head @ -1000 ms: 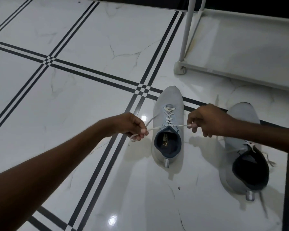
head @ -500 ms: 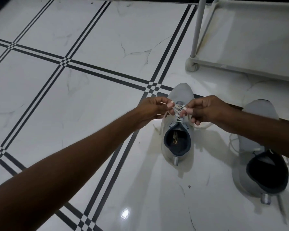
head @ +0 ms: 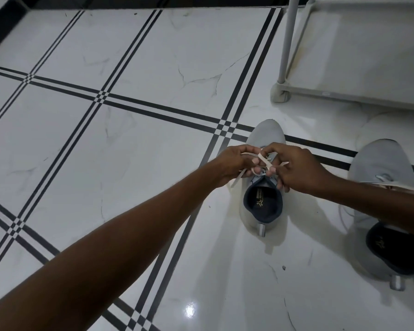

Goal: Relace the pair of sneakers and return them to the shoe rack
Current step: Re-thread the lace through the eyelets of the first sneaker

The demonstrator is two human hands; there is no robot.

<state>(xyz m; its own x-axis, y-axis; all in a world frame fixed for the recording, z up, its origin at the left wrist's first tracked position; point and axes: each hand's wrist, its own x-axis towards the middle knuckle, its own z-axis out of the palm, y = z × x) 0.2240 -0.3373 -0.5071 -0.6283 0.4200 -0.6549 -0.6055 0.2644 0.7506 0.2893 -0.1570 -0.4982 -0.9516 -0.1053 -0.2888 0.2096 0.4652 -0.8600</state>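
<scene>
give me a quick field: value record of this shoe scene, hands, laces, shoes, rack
left hand: over the near sneaker's tongue, grip pinched on the lace
right hand: opposite it, pinching the same lace
lace: white, flat, crossing between both hands
near sneaker: grey, dark lining, upright on the floor, toe pointing away
second sneaker: grey, to the right, partly under the right forearm, its lace loose
shoe rack: pale frame, upper right, no shoes on the visible shelf
floor: glossy white tiles, black stripes
</scene>
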